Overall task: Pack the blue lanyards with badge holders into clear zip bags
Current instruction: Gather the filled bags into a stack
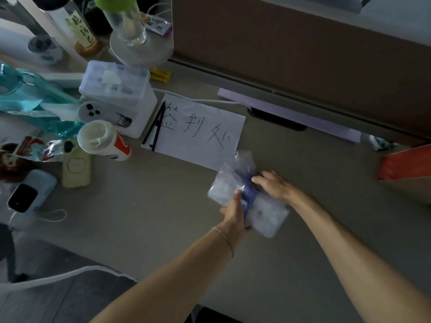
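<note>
Left hand point(233, 214): closing on the near edge of the clear zip bag point(247, 197)
Right hand point(274, 184): fingers pressing the blue lanyard point(248, 193) between both grips
Progress: lanyard appearing partly bagged; sealing remaining

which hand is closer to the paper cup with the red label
Left. The left hand grips the bagged lanyard on the side facing the paper cup; the right hand presses its far side.
</note>
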`<state>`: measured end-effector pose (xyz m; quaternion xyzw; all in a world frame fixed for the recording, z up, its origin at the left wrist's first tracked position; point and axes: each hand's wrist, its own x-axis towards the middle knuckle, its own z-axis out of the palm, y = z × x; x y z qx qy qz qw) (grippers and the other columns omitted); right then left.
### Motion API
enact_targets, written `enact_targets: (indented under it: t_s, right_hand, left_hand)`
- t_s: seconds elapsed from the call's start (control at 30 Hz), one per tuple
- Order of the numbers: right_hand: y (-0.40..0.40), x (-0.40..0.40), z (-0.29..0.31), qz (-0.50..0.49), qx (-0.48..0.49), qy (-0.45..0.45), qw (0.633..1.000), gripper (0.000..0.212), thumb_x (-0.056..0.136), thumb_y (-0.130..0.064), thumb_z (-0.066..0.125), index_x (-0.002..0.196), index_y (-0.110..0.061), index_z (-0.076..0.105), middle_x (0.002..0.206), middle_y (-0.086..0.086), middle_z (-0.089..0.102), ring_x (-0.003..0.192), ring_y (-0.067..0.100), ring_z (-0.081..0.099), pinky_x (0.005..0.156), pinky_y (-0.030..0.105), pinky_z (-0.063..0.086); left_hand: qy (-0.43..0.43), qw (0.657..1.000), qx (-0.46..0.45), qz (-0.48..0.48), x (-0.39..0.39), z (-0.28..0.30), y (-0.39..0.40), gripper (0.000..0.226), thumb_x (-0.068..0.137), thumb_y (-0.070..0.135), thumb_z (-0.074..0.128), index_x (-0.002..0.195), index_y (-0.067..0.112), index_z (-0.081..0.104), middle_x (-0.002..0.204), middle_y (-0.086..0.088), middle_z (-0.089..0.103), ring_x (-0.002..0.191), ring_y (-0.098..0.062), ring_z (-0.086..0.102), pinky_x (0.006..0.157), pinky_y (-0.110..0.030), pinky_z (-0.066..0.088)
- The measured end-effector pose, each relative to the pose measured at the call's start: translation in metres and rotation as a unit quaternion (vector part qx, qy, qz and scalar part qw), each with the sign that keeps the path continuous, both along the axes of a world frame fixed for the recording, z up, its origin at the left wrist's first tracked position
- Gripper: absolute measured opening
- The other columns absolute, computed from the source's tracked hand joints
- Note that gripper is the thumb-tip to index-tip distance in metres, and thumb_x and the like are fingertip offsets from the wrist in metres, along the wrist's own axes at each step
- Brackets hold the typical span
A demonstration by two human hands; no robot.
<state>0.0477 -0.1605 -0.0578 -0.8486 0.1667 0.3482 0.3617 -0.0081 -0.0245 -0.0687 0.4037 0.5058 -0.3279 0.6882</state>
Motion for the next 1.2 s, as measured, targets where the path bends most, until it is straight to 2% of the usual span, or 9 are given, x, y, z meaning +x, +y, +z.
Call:
enact_targets:
  t_s: [0.27,0.37,0.47,0.53,0.63,0.8,0.93,1.03,1.2]
  right_hand:
    - [0.001,-0.034,0.007,-0.041,0.122,0.025,0.991,0.095,0.048,-0.061,0.089,0.130,-0.031,0.054,0.123,-0.008,0.065,0.112,0.011,0.064,0.099,0.036,0.053]
    - [0.004,-0.044,0.007,-0.070,0.139,0.013,0.988,0.074,0.056,-0.037,0.094,0.121,-0.027,0.061,0.115,-0.006,0.070,0.106,0.012,0.067,0.094,0.034,0.055]
    - [0.010,-0.055,0.010,-0.112,0.192,0.002,0.975,0.039,0.068,-0.020,0.089,0.103,-0.018,0.072,0.097,0.001,0.077,0.096,0.019,0.073,0.080,0.027,0.056]
    - [0.017,-0.061,0.015,-0.140,0.199,-0.023,0.970,0.035,0.078,-0.006,0.081,0.110,-0.009,0.069,0.091,0.001,0.075,0.085,0.010,0.073,0.068,0.018,0.053]
    - [0.032,-0.065,0.023,-0.181,0.186,-0.070,0.963,0.044,0.083,0.006,0.071,0.121,-0.005,0.053,0.094,0.000,0.068,0.073,-0.006,0.068,0.064,0.010,0.049]
    - [0.057,-0.043,0.041,-0.190,0.168,-0.123,0.960,0.047,0.085,0.000,0.071,0.120,-0.014,0.044,0.099,0.001,0.066,0.072,-0.005,0.066,0.062,0.007,0.047]
    - [0.082,-0.001,0.058,-0.181,0.164,-0.160,0.957,0.041,0.085,-0.006,0.072,0.118,-0.017,0.052,0.099,-0.008,0.065,0.078,-0.012,0.059,0.061,0.003,0.042]
    - [0.105,0.036,0.068,-0.191,0.155,-0.188,0.951,0.025,0.080,-0.014,0.073,0.103,-0.015,0.064,0.087,-0.011,0.069,0.071,-0.011,0.063,0.059,0.005,0.044]
    - [0.134,0.094,0.059,-0.208,0.139,-0.172,0.953,0.026,0.088,-0.015,0.065,0.113,-0.013,0.066,0.100,0.001,0.070,0.079,0.005,0.063,0.053,0.002,0.040]
  left_hand:
    - [-0.051,0.997,-0.027,-0.060,-0.009,-0.005,0.009,0.090,0.055,0.062,0.071,0.132,0.022,0.048,0.123,-0.009,0.066,0.096,-0.025,0.073,0.056,-0.034,0.058]
    - [-0.074,0.994,0.007,-0.074,-0.018,-0.011,0.014,0.070,0.070,0.051,0.075,0.125,0.018,0.047,0.120,-0.010,0.065,0.095,-0.025,0.072,0.056,-0.030,0.057]
    - [-0.146,0.985,-0.006,-0.094,-0.018,-0.012,0.019,0.073,0.061,0.052,0.078,0.119,0.010,0.063,0.114,-0.020,0.070,0.092,-0.032,0.073,0.068,-0.049,0.062]
    - [-0.174,0.980,-0.025,-0.089,-0.016,-0.011,0.022,0.069,0.061,0.047,0.080,0.116,0.008,0.067,0.111,-0.023,0.071,0.097,-0.035,0.072,0.083,-0.056,0.059]
    - [-0.195,0.977,-0.021,-0.087,-0.010,-0.008,0.029,0.077,0.062,0.043,0.085,0.124,0.009,0.058,0.114,-0.023,0.069,0.099,-0.036,0.071,0.081,-0.057,0.059]
    - [-0.264,0.956,0.013,-0.127,0.019,0.023,0.058,0.072,0.069,0.038,0.082,0.127,0.009,0.050,0.116,-0.022,0.066,0.097,-0.031,0.072,0.075,-0.044,0.061]
    - [-0.304,0.931,0.081,-0.183,0.061,0.051,0.090,0.052,0.090,0.015,0.066,0.128,0.011,0.031,0.104,-0.005,0.058,0.076,-0.010,0.068,0.052,-0.018,0.050]
    - [-0.330,0.912,0.103,-0.222,0.103,0.064,0.112,0.040,0.095,0.006,0.057,0.126,0.002,0.031,0.094,-0.010,0.059,0.058,-0.004,0.067,0.048,-0.015,0.047]
    - [-0.346,0.892,0.137,-0.257,0.171,0.070,0.135,0.031,0.093,0.011,0.059,0.118,0.006,0.041,0.097,-0.016,0.069,0.067,-0.016,0.073,0.050,-0.019,0.050]
